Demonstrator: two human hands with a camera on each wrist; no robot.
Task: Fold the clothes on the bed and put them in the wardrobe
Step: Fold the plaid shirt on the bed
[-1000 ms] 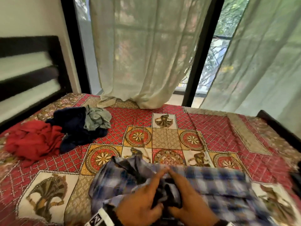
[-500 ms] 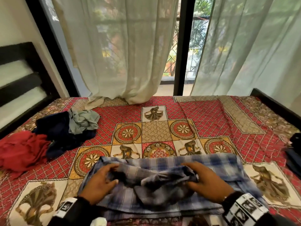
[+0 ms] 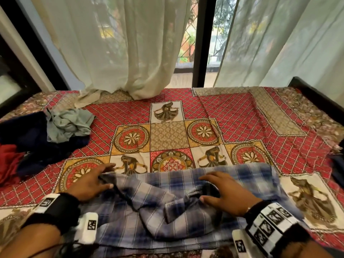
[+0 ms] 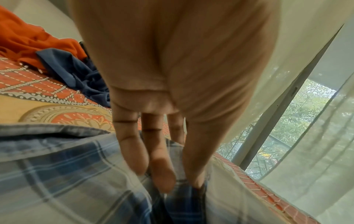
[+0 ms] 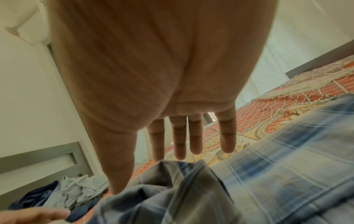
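Note:
A blue and white plaid shirt (image 3: pixel 167 211) lies spread on the near part of the bed, with a rumpled fold across its middle. My left hand (image 3: pixel 93 181) rests on its left edge with straight fingers (image 4: pixel 161 171) laid on the cloth. On the right part of the shirt (image 5: pixel 287 151), my right hand (image 3: pixel 223 192) is spread flat, thumb touching the bunched fold. Unfolded clothes are heaped at the far left: a red garment (image 3: pixel 9 161), a navy one (image 3: pixel 28 135) and a grey-green one (image 3: pixel 68 123) on top.
The bed carries a red patterned cover (image 3: pixel 242 116). Pale curtains (image 3: pixel 121 43) hang at the window behind and trail onto the far edge. A dark headboard (image 3: pixel 11 81) stands at the left. Some dark cloth (image 3: pixel 337 164) shows at the right edge.
My hands have moved apart from the middle of the shirt out to its left and right sides, spreading it wider. The view has tipped down and closer.

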